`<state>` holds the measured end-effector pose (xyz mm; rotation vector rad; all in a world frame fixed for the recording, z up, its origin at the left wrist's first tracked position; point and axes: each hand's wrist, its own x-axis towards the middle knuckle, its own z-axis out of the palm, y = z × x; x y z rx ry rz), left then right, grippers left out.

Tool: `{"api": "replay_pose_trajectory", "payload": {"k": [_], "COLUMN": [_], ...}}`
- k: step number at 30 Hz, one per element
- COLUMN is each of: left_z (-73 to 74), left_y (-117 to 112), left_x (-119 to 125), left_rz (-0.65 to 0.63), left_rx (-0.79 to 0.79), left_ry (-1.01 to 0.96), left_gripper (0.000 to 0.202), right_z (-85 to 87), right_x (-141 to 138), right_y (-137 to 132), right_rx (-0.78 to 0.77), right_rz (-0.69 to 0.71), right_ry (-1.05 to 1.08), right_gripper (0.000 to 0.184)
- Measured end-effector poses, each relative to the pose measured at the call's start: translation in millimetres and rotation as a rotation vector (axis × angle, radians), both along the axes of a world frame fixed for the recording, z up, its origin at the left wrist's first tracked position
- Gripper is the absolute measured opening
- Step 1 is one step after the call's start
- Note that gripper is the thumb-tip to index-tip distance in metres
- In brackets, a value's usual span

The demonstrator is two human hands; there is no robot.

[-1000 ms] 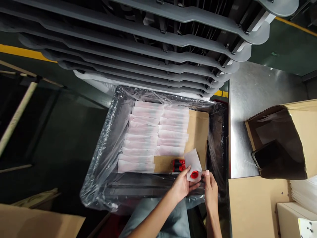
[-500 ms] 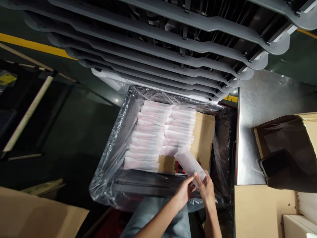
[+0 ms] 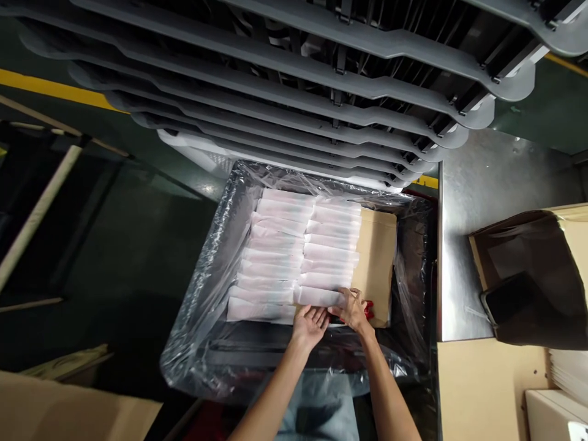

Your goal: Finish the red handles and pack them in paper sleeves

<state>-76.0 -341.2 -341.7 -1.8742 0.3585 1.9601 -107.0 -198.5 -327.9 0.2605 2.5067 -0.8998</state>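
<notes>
Two columns of white, thin-wrapped packets (image 3: 271, 254) lie side by side on a cardboard sheet (image 3: 377, 257) inside a bin lined with clear plastic (image 3: 202, 294). At the near end of the right column is a white paper packet (image 3: 318, 296), lying flat in line with the others. My right hand (image 3: 353, 311) has its fingers closed around the right end of this packet. Just below its near edge, my left hand (image 3: 309, 326) is open, fingers stretched out. A small red and black object (image 3: 369, 309) shows under my right hand, mostly hidden.
Stacked grey panels (image 3: 275, 92) rise behind the bin. To the right, a metal table (image 3: 463, 257) bears an open cardboard box (image 3: 528, 263) with a dark phone-like object at its mouth. A cardboard flap (image 3: 73, 407) juts in at lower left.
The packet, held tilted in both hands before, now lies at the near end of the right column. My left hand has come off it and moved left; my right hand remains at its right end.
</notes>
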Motion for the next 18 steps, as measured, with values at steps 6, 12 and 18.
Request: {"api": "replay_pose_trajectory", "payload": {"k": [6, 12, 18], "left_z": [-2.8, 8.2, 43.5], "left_y": [-1.2, 2.1, 13.6], "left_x": [-8.5, -16.8, -25.0], "left_rz": [-0.018, -0.140, -0.225], "left_rx": [-0.048, -0.118, -0.235], "left_ry": [-0.052, -0.126, -0.013], "left_gripper": [0.033, 0.028, 0.014], "right_z": [75.5, 159.5, 159.2], "right_x": [14.9, -28.8, -116.0], "right_y": [44.8, 155.0, 251.4], "right_rx": [0.003, 0.256, 0.586], "right_rz": [-0.212, -0.574, -0.703], "right_ry": [0.154, 0.431, 0.410], "right_gripper": [0.026, 0.048, 0.028]}}
